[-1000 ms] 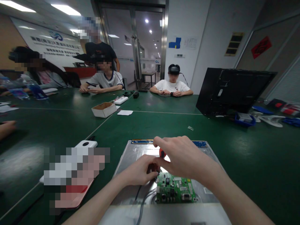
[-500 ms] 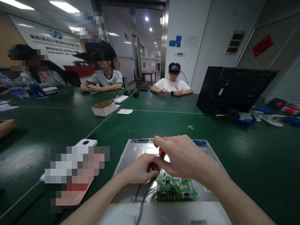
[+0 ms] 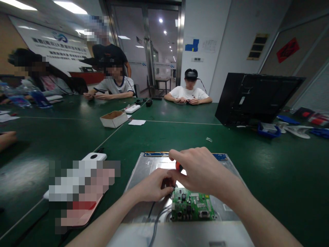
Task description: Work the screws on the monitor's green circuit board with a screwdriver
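Observation:
My right hand is closed around a screwdriver with a red and black handle, held over the top left corner of a green circuit board. At that same corner my left hand has its fingers pinched together, touching my right fingers. What the left fingertips hold is hidden, as is the screwdriver's tip. The board lies on the silver metal back of a flat display panel, which has a blue circuit strip along its far edge. Grey cables run from the board's left side toward me.
To the left lie a white device and a pinkish flat item, partly blurred out. Farther off are an open white box, a paper slip and a black monitor. Several people sit around the green table; one stands behind.
My right hand has turned very slightly, and the screwdriver handle in it has shifted a little. The left hand, board and panel stay in place.

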`<action>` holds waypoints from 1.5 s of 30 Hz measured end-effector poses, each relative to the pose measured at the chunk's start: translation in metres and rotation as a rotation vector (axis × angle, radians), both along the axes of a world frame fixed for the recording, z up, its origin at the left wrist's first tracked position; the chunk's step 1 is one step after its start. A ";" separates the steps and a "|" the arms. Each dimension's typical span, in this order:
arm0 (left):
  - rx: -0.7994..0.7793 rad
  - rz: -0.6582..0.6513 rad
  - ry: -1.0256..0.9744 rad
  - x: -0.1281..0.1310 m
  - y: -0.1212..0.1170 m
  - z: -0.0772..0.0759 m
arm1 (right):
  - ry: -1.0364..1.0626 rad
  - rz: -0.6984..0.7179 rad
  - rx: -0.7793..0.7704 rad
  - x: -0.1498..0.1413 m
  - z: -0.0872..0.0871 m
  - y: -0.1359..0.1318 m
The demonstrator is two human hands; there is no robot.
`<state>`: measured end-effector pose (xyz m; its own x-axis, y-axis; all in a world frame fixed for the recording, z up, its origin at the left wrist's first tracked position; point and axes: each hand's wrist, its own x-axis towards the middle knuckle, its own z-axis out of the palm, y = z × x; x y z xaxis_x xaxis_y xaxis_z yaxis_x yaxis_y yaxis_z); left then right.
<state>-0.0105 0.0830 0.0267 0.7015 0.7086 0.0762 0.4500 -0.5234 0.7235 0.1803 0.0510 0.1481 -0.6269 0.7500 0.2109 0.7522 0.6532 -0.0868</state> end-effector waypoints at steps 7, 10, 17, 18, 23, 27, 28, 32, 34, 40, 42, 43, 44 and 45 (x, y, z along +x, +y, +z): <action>-0.018 0.006 -0.005 -0.001 0.000 -0.004 | -0.012 -0.008 0.029 0.000 -0.003 0.002; -0.004 0.016 -0.013 0.000 0.000 -0.006 | 0.012 0.021 0.002 0.002 -0.001 0.000; -0.012 -0.002 -0.032 0.000 0.000 -0.003 | 0.003 0.001 -0.023 0.002 0.000 0.002; -0.020 -0.005 -0.034 0.000 -0.001 -0.003 | -0.008 -0.012 -0.015 0.002 0.000 0.003; -0.029 0.005 -0.044 -0.001 -0.001 -0.005 | -0.001 -0.008 -0.011 0.002 0.000 0.003; -0.007 0.010 -0.044 -0.001 0.000 -0.006 | 0.027 0.035 -0.034 0.002 0.001 0.001; -0.007 0.002 -0.042 -0.001 0.001 -0.006 | 0.031 0.043 -0.041 0.002 0.000 0.001; -0.008 -0.020 -0.022 -0.001 0.002 -0.003 | 0.040 0.042 -0.032 0.003 -0.002 0.004; -0.010 -0.022 -0.022 -0.001 0.001 -0.003 | 0.023 0.024 -0.005 0.003 -0.002 0.005; 0.040 0.001 -0.022 -0.001 -0.001 -0.007 | 0.025 0.008 -0.023 0.002 -0.001 0.003; 0.077 -0.004 -0.010 0.000 -0.001 -0.006 | 0.040 0.023 -0.034 0.003 -0.001 0.003; 0.088 -0.014 -0.003 0.001 -0.002 -0.006 | 0.042 0.024 -0.033 0.003 -0.001 0.004; 0.097 -0.023 0.005 0.001 -0.002 -0.005 | 0.041 0.018 -0.027 0.003 -0.002 0.004; 0.106 -0.024 0.013 0.002 -0.003 -0.004 | 0.037 0.011 -0.016 0.003 -0.002 0.005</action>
